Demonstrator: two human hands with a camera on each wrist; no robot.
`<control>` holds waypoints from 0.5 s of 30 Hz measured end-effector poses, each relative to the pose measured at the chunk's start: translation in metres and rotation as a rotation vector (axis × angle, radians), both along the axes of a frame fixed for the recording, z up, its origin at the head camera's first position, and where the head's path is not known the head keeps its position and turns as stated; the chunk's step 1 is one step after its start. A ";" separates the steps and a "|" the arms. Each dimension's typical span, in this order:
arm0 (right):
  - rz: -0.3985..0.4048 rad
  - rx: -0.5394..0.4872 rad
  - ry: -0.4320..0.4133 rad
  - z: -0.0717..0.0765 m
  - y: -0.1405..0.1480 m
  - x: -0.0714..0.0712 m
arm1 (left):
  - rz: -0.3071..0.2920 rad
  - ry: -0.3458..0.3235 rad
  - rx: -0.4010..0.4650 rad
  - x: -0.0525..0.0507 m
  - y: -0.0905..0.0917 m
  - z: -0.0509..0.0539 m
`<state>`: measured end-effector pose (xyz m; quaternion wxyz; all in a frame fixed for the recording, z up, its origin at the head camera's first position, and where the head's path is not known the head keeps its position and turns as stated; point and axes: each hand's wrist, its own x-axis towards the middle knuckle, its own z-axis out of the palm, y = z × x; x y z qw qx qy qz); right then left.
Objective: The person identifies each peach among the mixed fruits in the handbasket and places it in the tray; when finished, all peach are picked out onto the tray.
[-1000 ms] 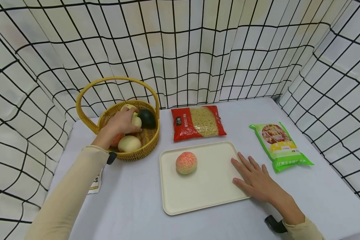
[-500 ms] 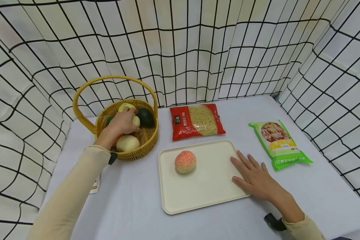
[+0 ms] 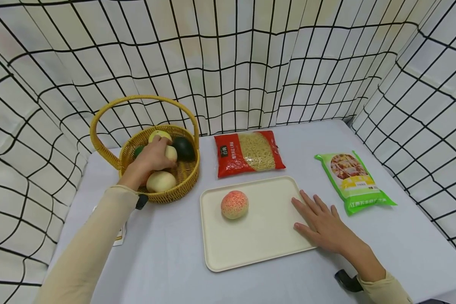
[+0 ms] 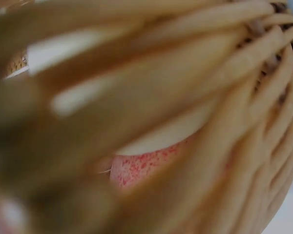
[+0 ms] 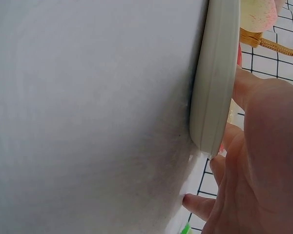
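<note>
Inside the wicker basket (image 3: pixel 190 182), my left hand (image 3: pixel 153 157) curls its fingers round a pale round fruit (image 3: pixel 170 153). Around that hand lie a yellow fruit (image 3: pixel 160 135), a dark green one (image 3: pixel 183 148) and a pale oval one (image 3: pixel 161 181). Basket weave fills the left wrist view, a red-speckled fruit (image 4: pixel 144 165) showing through a gap. On the cream tray (image 3: pixel 251 257) sits a pink-and-yellow peach (image 3: pixel 234 204). My right hand (image 3: pixel 324 228) lies spread at the tray's right edge; its thumb and fingers touch the rim (image 5: pixel 215 83) in the right wrist view.
Behind the tray lies a red pasta bag (image 3: pixel 251 153). A green food bag (image 3: pixel 354 182) is at the right. A white packet (image 3: pixel 119 237) lies partly under the left sleeve. The basket's tall handle (image 3: pixel 144 97) arches over it, and black netting surrounds the table.
The head view has shifted slightly, moving the whole scene a little up and left. Both hands keep about the same places, one in the basket and one at the tray.
</note>
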<state>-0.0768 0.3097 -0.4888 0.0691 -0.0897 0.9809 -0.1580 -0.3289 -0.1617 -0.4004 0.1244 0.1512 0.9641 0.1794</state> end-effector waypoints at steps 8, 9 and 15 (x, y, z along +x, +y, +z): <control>-0.002 0.005 -0.004 0.000 0.000 0.000 | 0.038 -0.011 0.086 0.002 -0.006 0.007; -0.002 0.006 -0.003 0.000 0.000 0.000 | 0.038 -0.006 0.097 0.001 -0.006 0.008; -0.002 0.005 -0.003 0.000 0.000 0.000 | 0.043 0.003 0.167 0.001 -0.009 0.012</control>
